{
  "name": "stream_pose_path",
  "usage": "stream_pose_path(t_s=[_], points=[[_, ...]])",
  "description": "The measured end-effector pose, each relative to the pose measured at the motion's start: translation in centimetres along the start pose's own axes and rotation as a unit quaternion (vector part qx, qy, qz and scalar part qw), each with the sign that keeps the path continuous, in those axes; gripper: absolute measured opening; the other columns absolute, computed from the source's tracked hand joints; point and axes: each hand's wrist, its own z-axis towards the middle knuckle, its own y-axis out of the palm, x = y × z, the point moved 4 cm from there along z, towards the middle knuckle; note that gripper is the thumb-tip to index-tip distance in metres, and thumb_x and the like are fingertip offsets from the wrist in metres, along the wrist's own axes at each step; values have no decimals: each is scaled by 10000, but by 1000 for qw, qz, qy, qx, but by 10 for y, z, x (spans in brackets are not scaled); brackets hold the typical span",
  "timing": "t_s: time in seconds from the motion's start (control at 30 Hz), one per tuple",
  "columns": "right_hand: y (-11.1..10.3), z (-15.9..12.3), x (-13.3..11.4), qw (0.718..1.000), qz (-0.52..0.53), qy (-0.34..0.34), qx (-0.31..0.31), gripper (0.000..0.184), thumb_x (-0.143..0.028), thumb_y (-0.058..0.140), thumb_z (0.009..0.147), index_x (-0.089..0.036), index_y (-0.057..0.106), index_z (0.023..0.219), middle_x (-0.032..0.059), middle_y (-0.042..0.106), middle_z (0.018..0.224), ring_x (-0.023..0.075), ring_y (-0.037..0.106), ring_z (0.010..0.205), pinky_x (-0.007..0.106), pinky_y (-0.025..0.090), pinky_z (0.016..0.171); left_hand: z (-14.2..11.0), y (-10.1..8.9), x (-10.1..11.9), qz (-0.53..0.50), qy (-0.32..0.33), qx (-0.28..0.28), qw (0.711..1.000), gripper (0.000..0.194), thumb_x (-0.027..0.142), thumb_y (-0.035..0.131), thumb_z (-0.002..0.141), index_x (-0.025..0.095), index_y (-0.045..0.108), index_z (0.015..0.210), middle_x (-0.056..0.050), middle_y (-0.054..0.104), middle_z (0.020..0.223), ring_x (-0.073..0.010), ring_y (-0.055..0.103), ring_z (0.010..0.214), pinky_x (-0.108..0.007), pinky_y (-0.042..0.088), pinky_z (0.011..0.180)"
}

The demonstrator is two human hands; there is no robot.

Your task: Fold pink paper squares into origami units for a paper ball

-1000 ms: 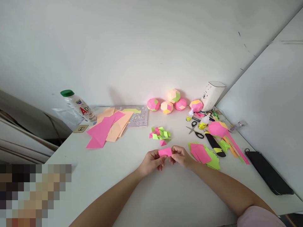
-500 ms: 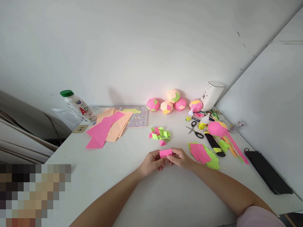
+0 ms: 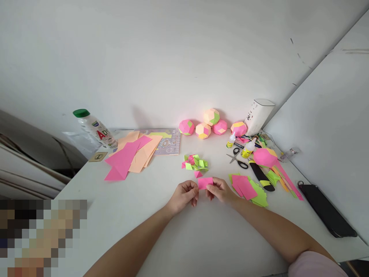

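A small pink paper rectangle (image 3: 205, 182) is held upright above the table, its front face creased little or not at all. My right hand (image 3: 220, 190) pinches its right side, thumb in front and fingers behind. At its lower left corner, my left hand (image 3: 184, 195) has thumb and forefinger closed together, touching the edge. Just beyond lies a cluster of folded green and pink paper pieces (image 3: 197, 163), with one small pink folded piece (image 3: 198, 174) in front. Beside my right hand is a stack of pink and green paper rectangles (image 3: 245, 187).
Several paper balls (image 3: 203, 130) stand along the wall. Scissors (image 3: 236, 158), glue bottles (image 3: 248, 149), a black-and-yellow cutter (image 3: 261, 175) and a black phone-shaped object (image 3: 325, 209) lie right. Large paper sheets (image 3: 123, 159) and a white bottle (image 3: 96, 129) are left.
The pink paper has moved slightly right and up and shows a taller face. My left fingers have slid from behind it to its left edge.
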Motion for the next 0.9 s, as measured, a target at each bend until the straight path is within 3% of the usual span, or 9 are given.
stream_pose_path(t_s=[0.3,0.5,0.9], points=[[1,0,5,999,-30,-24,10,205,-357,565,799,-155,539,788,-3,562,648,92,523,515,222,454,491,-1,2,8,-23,13,36,999,355,521,457,802,168,490,823,4,568,642,-104,531,455,-223,434,410],[3,1,2,999,-29,-39,13,204,-355,575,792,-152,570,801,1,561,684,93,519,529,228,467,491,-2,4,8,-5,27,9,1000,321,473,502,804,164,501,890,8,555,694,-98,549,489,-217,439,425],[2,2,11,999,-33,-27,12,238,-370,584,786,-145,580,865,10,568,705,94,540,542,230,470,510,-1,4,5,-10,29,13,999,281,423,525,810,164,487,912,35,527,635,-84,523,462,-218,445,433]])
